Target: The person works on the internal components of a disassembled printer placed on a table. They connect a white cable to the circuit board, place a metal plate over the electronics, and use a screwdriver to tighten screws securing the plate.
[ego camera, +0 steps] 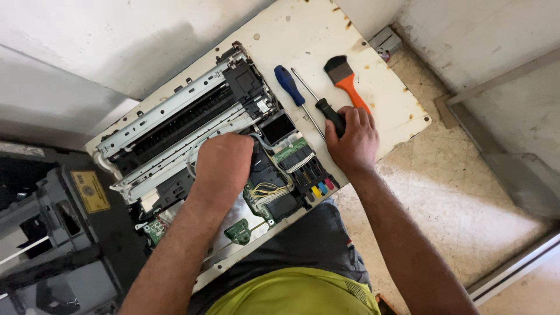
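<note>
the printer [192, 125] lies stripped of its cover, wiring exposed, while the left hand [224, 163] presses flat inside it and the right hand [352, 142] closes around the black screwdriver [329, 114].

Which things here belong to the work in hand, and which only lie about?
In use:
- opened grey printer chassis, under left hand
- black-handled screwdriver, under right hand

Lying about:
- blue-handled screwdriver
- orange-handled brush
- dark plastic housing on floor

We see a blue-handled screwdriver [289, 85] beside an orange-handled brush [346, 77] on the white counter [303, 35], tiled floor [466, 192] beyond.
</note>
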